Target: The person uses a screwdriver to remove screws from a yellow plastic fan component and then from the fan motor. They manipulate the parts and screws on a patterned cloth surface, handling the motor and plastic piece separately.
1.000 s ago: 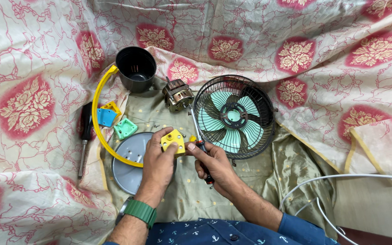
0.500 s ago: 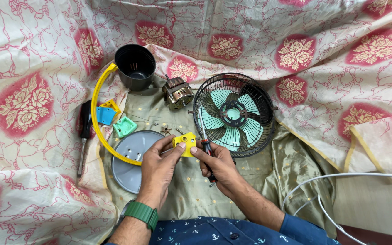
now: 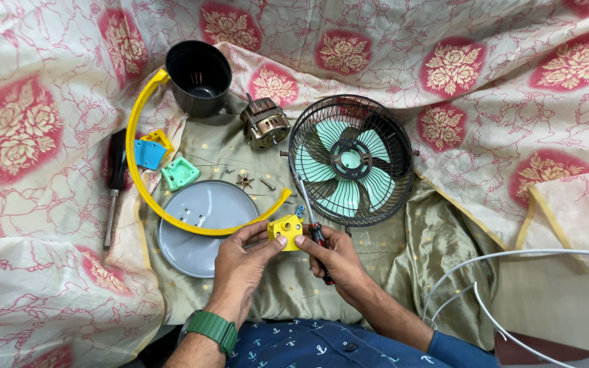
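yellow block (image 3: 285,230) shifted right, both hands' grip holding it; screwdriver (image 3: 315,232) shaft half hidden by right hand (image 3: 335,257)

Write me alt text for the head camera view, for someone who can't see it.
Two hands hold a small yellow block over floral cloth; the left hand grips it, the right hand also holds a screwdriver. Around them lie a caged green fan, grey disc, yellow arc and motor.

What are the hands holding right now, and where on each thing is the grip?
The left hand pinches the small yellow block at its lower left edge. The right hand touches the block's right side and grips a screwdriver around its red and black handle.
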